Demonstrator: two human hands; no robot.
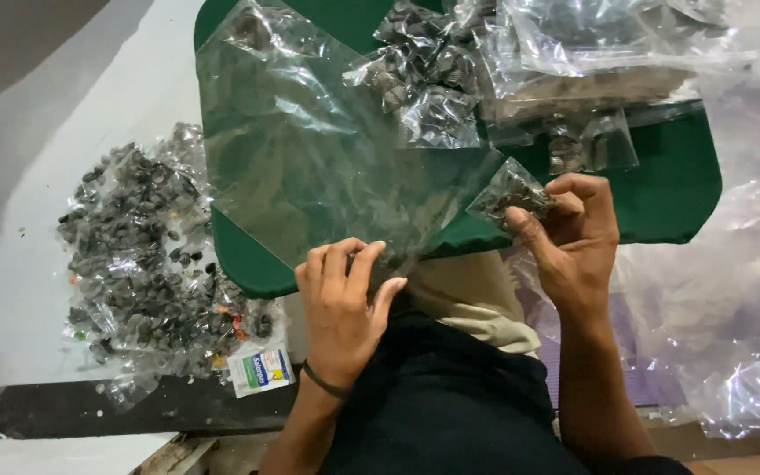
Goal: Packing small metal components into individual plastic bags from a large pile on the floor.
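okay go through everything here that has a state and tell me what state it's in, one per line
Left hand: pinching the large clear bag's edge.
Right hand: holding a small filled packet.
Large clear bag: empty, spread flat on the green board.
Small filled packet: lifted, pinched.
Packet pile: heaped on board.

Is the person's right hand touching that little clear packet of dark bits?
Touching. The head view shows the right hand pinching the small clear packet between thumb and fingertips, with no gap. The left hand grips the big clear bag.
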